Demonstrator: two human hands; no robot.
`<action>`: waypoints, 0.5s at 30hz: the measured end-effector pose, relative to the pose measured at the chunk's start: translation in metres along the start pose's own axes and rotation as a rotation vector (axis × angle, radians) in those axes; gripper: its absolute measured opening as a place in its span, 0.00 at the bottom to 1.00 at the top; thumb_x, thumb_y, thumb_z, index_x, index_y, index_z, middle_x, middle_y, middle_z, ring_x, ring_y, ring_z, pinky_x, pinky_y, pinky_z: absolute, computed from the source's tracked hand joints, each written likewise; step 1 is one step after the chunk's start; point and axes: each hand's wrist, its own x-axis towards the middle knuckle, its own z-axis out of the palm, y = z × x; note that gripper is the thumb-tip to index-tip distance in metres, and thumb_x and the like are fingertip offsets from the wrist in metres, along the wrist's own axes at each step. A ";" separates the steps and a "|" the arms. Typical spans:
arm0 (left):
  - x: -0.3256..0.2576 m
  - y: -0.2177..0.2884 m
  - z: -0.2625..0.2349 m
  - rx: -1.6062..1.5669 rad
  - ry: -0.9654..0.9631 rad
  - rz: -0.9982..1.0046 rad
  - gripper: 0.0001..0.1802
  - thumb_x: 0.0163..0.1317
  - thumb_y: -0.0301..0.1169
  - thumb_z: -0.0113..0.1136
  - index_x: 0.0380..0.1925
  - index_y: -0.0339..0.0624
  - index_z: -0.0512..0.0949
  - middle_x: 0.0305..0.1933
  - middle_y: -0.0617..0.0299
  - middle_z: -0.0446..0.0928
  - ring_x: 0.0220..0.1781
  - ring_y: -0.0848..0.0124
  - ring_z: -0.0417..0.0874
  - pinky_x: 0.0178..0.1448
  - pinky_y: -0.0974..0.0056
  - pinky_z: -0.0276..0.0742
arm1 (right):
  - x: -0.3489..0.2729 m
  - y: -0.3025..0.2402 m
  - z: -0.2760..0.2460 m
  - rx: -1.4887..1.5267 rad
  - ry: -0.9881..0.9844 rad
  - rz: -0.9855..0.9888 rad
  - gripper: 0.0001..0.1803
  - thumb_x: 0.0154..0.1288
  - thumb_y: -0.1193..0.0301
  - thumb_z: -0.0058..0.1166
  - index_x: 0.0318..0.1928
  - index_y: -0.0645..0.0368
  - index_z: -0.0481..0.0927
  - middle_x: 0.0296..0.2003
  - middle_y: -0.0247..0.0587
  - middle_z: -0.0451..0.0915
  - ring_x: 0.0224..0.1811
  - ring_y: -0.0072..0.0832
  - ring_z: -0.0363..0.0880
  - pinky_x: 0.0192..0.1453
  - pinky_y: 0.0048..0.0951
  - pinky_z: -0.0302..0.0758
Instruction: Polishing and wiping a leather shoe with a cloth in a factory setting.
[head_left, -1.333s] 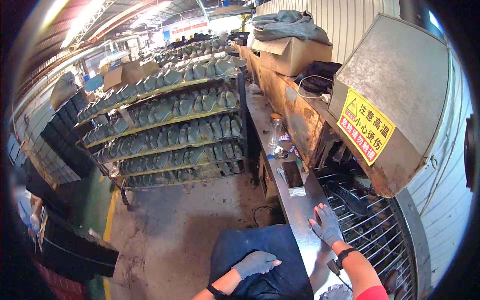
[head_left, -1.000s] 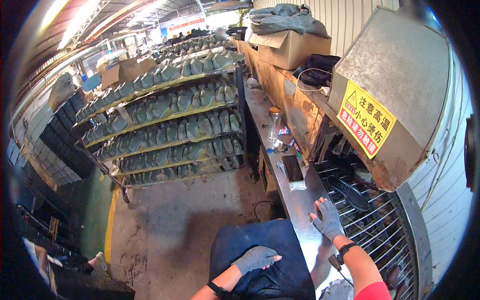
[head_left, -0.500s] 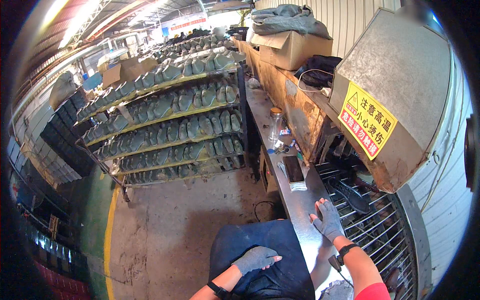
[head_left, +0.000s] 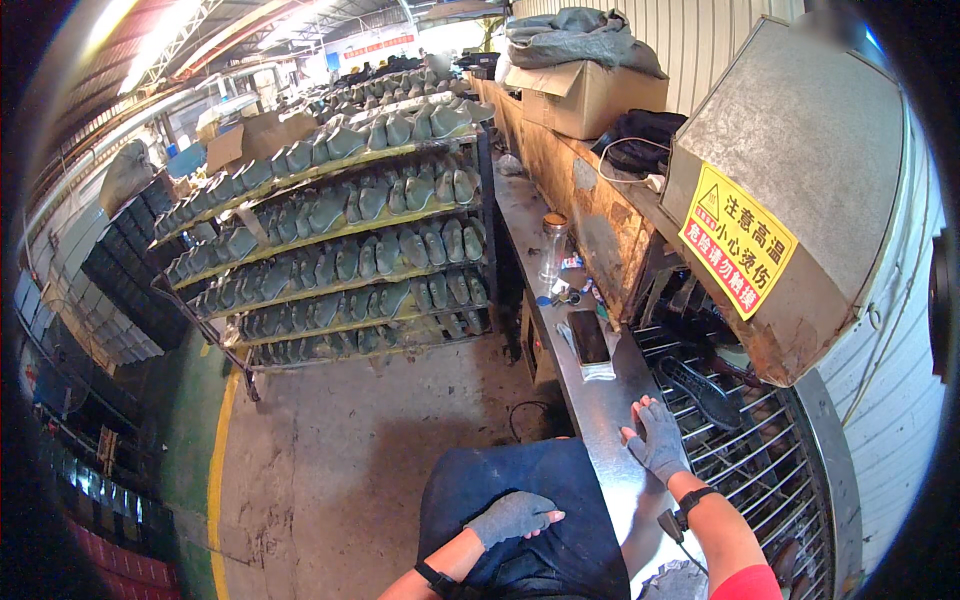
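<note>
My left hand [head_left: 512, 517], in a grey fingerless glove, lies on the dark blue cloth [head_left: 520, 470] over my lap. Its back faces up, the fingertips point right, and it holds nothing that I can see. On the right, my right hand [head_left: 655, 440] wears a matching glove. Its fingers are stretched over the edge of the shiny metal ledge [head_left: 610, 425], beside the metal-bar rack [head_left: 740, 450], and it is free of any object. A dark shoe sole [head_left: 700, 390] rests on the bars just beyond that hand.
A phone [head_left: 588, 337] on a white cloth and a clear bottle [head_left: 552, 245] are farther along the ledge. Above the bars hangs a metal hood [head_left: 790, 180] with a yellow warning label. A shelf cart [head_left: 370, 230] full of grey-green shoe-shaped forms stands ahead on the left.
</note>
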 end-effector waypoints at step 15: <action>0.001 0.000 -0.001 0.006 -0.002 -0.005 0.29 0.79 0.56 0.55 0.32 0.42 0.84 0.26 0.64 0.81 0.28 0.72 0.84 0.37 0.63 0.84 | 0.002 0.000 0.001 0.022 -0.016 0.005 0.36 0.66 0.53 0.65 0.68 0.62 0.77 0.72 0.60 0.73 0.77 0.54 0.68 0.82 0.50 0.63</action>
